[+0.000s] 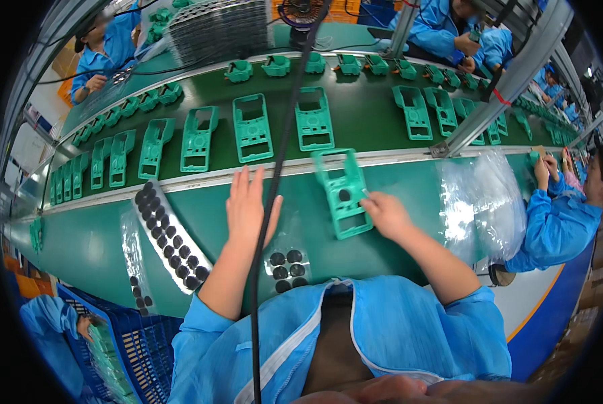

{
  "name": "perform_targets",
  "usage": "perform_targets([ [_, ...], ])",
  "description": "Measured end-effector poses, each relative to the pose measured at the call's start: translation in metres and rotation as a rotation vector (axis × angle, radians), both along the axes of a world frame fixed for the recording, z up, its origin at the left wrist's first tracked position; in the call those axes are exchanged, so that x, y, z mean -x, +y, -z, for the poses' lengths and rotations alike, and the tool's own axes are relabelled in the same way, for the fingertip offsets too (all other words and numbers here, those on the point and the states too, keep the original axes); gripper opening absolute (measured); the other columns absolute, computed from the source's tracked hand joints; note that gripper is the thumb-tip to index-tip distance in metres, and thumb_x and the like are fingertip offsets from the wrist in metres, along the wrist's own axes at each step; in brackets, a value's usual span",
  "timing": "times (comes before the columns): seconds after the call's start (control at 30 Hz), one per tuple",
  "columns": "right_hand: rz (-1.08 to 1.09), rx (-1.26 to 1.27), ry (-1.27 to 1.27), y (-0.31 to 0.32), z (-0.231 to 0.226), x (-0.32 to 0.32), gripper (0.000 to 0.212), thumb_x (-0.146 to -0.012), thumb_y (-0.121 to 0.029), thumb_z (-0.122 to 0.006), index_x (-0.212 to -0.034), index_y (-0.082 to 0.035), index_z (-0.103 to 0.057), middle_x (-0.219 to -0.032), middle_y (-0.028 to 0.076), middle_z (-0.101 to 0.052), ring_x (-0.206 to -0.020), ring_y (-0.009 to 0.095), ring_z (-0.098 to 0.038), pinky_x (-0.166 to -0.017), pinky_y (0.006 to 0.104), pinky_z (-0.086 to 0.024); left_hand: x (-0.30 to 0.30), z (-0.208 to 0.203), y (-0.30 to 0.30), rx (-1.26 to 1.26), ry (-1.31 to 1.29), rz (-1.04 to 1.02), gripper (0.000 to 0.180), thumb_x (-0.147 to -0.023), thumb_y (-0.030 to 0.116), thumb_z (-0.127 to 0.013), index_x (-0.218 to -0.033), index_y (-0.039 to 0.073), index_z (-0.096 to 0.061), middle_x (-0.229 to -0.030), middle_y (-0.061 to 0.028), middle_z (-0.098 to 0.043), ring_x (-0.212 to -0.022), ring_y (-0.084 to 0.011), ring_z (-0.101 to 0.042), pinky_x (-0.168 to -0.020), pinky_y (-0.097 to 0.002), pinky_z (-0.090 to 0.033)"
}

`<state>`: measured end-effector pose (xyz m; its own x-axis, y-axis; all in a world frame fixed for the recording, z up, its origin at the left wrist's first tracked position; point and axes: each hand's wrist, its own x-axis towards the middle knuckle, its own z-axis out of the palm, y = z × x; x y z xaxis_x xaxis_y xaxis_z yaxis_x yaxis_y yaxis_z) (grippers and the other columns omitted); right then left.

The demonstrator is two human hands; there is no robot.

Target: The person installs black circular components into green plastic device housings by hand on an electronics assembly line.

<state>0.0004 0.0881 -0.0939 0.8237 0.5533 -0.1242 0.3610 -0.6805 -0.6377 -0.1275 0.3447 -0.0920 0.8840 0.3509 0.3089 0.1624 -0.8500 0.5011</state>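
My right hand (388, 214) grips the right edge of a green plastic housing (352, 176), tilted over the near worktop. One black round pad (344, 195) shows on that housing. My left hand (247, 205) is open, fingers stretched toward the belt, with nothing in it; I cannot tell whether it touches the surface. Below it lies a clear sheet (303, 256) bearing several black round pads. Farther left is a white strip (169, 222) with rows of similar pads, beside a narrow clear strip (130, 246) with a few pads.
Green housings (253, 128) line the belt (369, 108), with smaller green parts (238, 71) behind. Clear plastic bags (483, 202) lie right, near a metal post (510, 81). A black cable (274, 188) hangs before me. Co-workers and a blue crate (136, 350) surround the bench.
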Motion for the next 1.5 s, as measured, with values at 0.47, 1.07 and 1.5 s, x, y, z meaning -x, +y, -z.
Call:
perform_targets([
  [0.47, 0.207, -0.058, -0.395, 0.012, -0.009, -0.111, 0.036, -0.088, -0.031, -0.053, -0.105, 0.001, -0.058, -0.064, 0.008, -0.055, -0.058, 0.022, -0.053, -0.058, 0.0341, -0.046, -0.003, 0.049, 0.026, 0.794, -0.158, -0.088, 0.032, -0.082, 0.007, -0.063, -0.111, 0.004, -0.052, -0.085, -0.0091, -0.063, -0.073, -0.0138, -0.06, -0.062, -0.0258, -0.047],
  [1.07, -0.042, -0.764, 1.001, 0.018, 0.009, 0.015, 0.008, -0.08, -0.001, -0.061, -0.086, -0.002, -0.057, -0.082, 0.006, -0.062, -0.059, 0.006, -0.051, -0.05, 0.02, -0.04, 0.032, 0.034, -0.04, 1.467, 0.166, 0.313, 0.076, -0.092, 0.001, -0.039, -0.144, 0.017, 0.014, -0.098, -0.0175, -0.063, -0.086, -0.0196, -0.062, -0.077, -0.0307, -0.05],
  [1.5, -0.105, -0.414, 0.745, 0.06, 0.006, 0.033, 0.01, -0.081, -0.008, -0.065, -0.08, -0.005, -0.056, -0.066, -0.001, -0.057, -0.055, 0.004, -0.048, -0.049, 0.02, -0.037, 0.029, 0.024, -0.036, 1.54, 0.324, 0.22, 0.065, -0.093, 0.001, -0.034, -0.146, 0.013, 0.002, -0.097, -0.0134, -0.059, -0.087, -0.02, -0.062, -0.074, -0.0292, -0.053],
])
